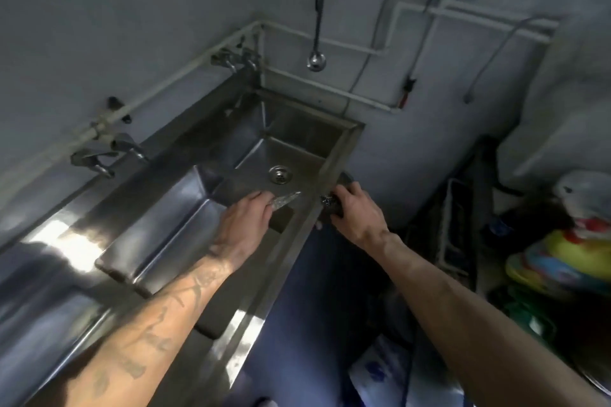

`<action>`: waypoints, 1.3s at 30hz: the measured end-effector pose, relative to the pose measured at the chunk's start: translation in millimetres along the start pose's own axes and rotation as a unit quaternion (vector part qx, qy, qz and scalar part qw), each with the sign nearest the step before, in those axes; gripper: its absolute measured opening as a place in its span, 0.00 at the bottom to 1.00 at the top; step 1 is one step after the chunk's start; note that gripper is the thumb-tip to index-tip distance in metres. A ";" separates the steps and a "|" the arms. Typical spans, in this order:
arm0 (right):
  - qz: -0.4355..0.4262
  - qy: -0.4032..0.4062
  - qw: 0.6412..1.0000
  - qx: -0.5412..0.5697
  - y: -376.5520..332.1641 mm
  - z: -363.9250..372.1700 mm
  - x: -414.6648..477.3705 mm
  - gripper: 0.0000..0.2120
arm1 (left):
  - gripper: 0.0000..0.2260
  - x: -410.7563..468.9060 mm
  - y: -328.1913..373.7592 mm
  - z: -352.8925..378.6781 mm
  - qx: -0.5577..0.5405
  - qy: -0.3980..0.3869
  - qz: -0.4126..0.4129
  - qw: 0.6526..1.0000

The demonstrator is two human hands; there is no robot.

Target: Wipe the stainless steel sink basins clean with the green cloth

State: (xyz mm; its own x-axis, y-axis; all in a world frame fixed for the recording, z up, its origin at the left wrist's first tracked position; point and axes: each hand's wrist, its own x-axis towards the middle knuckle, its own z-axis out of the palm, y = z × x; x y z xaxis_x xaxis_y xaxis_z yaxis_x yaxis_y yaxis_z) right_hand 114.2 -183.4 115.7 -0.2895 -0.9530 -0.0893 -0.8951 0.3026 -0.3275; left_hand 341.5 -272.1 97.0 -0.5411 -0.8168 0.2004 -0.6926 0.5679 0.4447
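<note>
cloth not plainly visible: the right hand (355, 211) curls round a dark wad (331, 208) on the sink's front rim (309, 218), colour unclear. if that is it, it looks soft, light, limp; bunch it in the palm. left hand (246, 218) pinches a glinting strip (286, 200) over the far basin (297, 129).

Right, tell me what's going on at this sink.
A person works at the stainless steel double sink. The left hand, over the far basin with the round drain strainer, holds a small shiny silvery scrap in its fingers. The right hand grips a dark crumpled bundle at the sink's front rim; the dim light hides whether it is the green cloth.
</note>
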 end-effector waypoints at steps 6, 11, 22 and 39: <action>0.080 0.046 0.996 -0.002 107.3 -28.6 -94.5 0.22 | 0.06 -12.6 114.4 51.6 0.008 -0.037 0.065 0.997; 0.137 0.073 0.988 -0.001 200.4 -32.3 -190.6 0.21 | 0.07 -51.2 222.3 107.4 0.000 -0.066 0.125 0.990; 0.282 0.059 0.957 0.037 337.3 12.5 -354.1 0.18 | 0.07 -145.1 372.0 224.1 0.047 -0.170 0.241 0.954; 0.302 0.064 0.951 0.003 338.3 64.4 -400.6 0.28 | 0.21 -225.5 356.8 282.5 0.085 -0.286 0.237 0.925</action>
